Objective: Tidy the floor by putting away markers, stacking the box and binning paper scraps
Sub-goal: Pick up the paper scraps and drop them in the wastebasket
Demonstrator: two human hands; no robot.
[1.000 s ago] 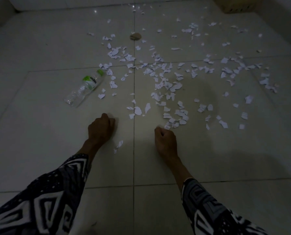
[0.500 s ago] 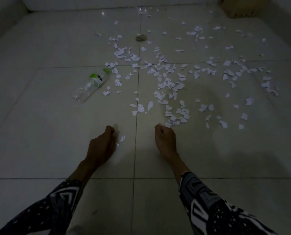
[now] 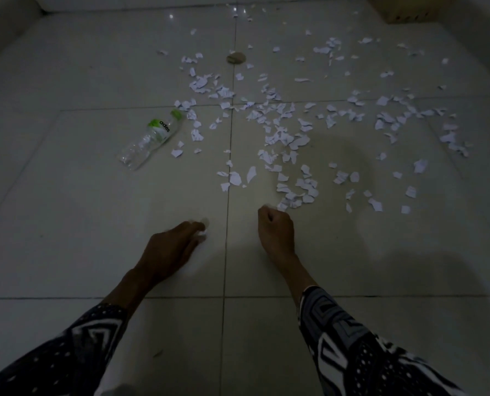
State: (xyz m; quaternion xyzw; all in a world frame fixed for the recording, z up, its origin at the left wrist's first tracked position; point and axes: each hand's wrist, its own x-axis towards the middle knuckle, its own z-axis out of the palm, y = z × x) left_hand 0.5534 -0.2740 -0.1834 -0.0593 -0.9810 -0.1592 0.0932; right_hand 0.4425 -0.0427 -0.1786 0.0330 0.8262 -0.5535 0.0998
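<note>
**A dim, bare tiled room indoors**

The place looks like a plain room in a home or similar building, though which kind cannot be told. The floor (image 3: 66,195) is laid with large pale glossy tiles with thin grout lines, meeting a light wall (image 3: 6,12) at the far left. Light is low. Torn paper scraps (image 3: 281,138) litter the middle, a clear plastic bottle (image 3: 149,141) lies at left, and a brown cardboard box (image 3: 406,10) sits far right.

we see the box (image 3: 406,8) cut off by the top edge. our left hand (image 3: 171,247) is blurred at its fingertips, hiding how it holds the paper scrap (image 3: 202,232). the right hand (image 3: 276,232) hides its palm.
</note>
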